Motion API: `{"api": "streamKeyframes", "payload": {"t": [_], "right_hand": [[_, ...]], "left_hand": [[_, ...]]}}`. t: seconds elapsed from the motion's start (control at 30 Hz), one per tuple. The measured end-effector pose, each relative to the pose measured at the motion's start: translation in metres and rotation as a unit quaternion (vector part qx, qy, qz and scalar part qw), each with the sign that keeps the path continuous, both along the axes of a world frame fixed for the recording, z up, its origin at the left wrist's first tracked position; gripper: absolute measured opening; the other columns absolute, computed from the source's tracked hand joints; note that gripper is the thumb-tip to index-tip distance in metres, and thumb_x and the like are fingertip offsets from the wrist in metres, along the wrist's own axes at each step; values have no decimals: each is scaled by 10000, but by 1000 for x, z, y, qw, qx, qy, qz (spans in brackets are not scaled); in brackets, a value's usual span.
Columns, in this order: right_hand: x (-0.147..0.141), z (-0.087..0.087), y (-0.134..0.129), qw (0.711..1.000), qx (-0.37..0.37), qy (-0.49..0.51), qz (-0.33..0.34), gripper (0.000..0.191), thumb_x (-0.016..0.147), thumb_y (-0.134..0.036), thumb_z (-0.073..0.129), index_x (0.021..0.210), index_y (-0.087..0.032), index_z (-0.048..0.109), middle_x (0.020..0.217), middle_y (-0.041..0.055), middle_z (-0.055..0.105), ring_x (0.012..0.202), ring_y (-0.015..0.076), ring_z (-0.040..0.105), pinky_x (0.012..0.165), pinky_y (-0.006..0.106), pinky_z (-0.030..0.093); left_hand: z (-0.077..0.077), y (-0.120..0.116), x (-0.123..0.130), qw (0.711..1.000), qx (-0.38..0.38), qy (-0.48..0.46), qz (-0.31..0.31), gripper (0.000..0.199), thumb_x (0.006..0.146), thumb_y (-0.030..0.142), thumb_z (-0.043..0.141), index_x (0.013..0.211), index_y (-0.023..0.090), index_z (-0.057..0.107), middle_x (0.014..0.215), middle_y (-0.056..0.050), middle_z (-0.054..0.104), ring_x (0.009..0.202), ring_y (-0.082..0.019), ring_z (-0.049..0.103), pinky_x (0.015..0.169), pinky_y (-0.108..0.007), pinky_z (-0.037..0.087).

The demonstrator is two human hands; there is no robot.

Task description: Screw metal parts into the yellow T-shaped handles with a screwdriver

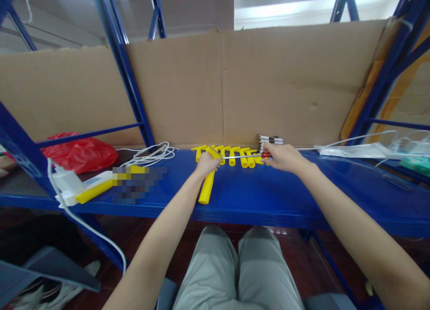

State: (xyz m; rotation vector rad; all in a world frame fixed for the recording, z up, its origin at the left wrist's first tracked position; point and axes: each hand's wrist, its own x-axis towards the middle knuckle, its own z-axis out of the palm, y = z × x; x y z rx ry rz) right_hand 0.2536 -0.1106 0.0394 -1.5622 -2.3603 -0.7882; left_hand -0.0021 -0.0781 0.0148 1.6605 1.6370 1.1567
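My left hand (pixel 205 165) is closed around a yellow T-shaped plastic piece with a thick tubular handle (pixel 206 190), which points down toward the front edge. In my right hand (pixel 280 157) is a screwdriver (pixel 240 157) with a red and dark handle. Its thin metal shaft lies level, and the tip meets the head of the yellow piece by my left fingers. Behind both hands, several similar yellow T-shaped pieces (pixel 232 157) lie in a row on the blue shelf (pixel 268 193). The details at the screwdriver's tip are too small to make out.
Just behind my right hand stands a stack of white and dark small packs (pixel 270 139). On the left are a coiled white cable (pixel 151 154), a power strip (pixel 97 180) and a red plastic bag (pixel 80 153). Cardboard (pixel 268 86) walls the back; blue posts (pixel 126 77) rise at the sides.
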Motion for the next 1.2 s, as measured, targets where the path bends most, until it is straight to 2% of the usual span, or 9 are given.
{"api": "streamKeyframes", "payload": {"t": [0.1, 0.23, 0.37, 0.5, 0.67, 1.03, 1.2], "right_hand": [[1, -10, 4, 1000, 11, 9, -3, 169, 883, -243, 484, 1012, -182, 574, 866, 112, 706, 746, 234, 641, 569, 284, 307], [12, -24, 7, 998, 45, 12, 48, 177, 898, -225, 445, 924, -179, 613, 879, 115, 707, 770, 229, 630, 608, 292, 335], [19, -25, 4, 993, 76, 9, 88, 244, 917, -244, 424, 877, -171, 654, 853, 119, 705, 792, 222, 621, 650, 293, 359], [20, -25, 2, 991, 71, 24, 109, 233, 911, -272, 459, 879, -184, 672, 832, 104, 709, 783, 213, 620, 639, 284, 362], [21, -26, 1, 992, 54, 38, 104, 231, 906, -299, 484, 912, -187, 686, 857, 101, 723, 800, 220, 636, 634, 285, 377], [18, -27, 0, 996, 29, 43, 75, 250, 901, -326, 498, 978, -192, 695, 942, 103, 737, 828, 228, 657, 636, 288, 407], [20, -28, 1, 996, 18, 61, 70, 235, 885, -357, 520, 944, -212, 696, 914, 84, 741, 784, 223, 659, 603, 283, 399]], "left_hand": [[0, 2, -1, 1000, -6, 10, 3, 272, 714, 34, 587, 479, 149, 508, 398, 28, 503, 365, -87, 481, 446, -195, 411], [-4, 3, 0, 999, -14, 47, -19, 266, 708, 49, 592, 470, 144, 523, 417, 14, 518, 382, -94, 491, 449, -199, 417], [-5, 2, 1, 996, -14, 83, -31, 256, 690, 31, 580, 469, 148, 523, 441, 8, 531, 383, -97, 495, 446, -202, 415], [-4, 1, 0, 992, -11, 120, -31, 255, 680, 41, 586, 462, 154, 519, 442, -7, 533, 401, -117, 517, 457, -216, 426], [-6, 4, -1, 987, -15, 159, -25, 237, 688, 73, 587, 470, 154, 540, 436, -25, 540, 410, -131, 526, 459, -225, 425], [-8, 6, -2, 986, -7, 168, -25, 226, 682, 76, 610, 477, 153, 557, 450, -31, 559, 445, -141, 557, 486, -223, 432], [-5, 1, 0, 988, -13, 153, -19, 215, 669, 64, 622, 481, 147, 559, 436, -28, 551, 443, -145, 557, 497, -229, 437]]}}
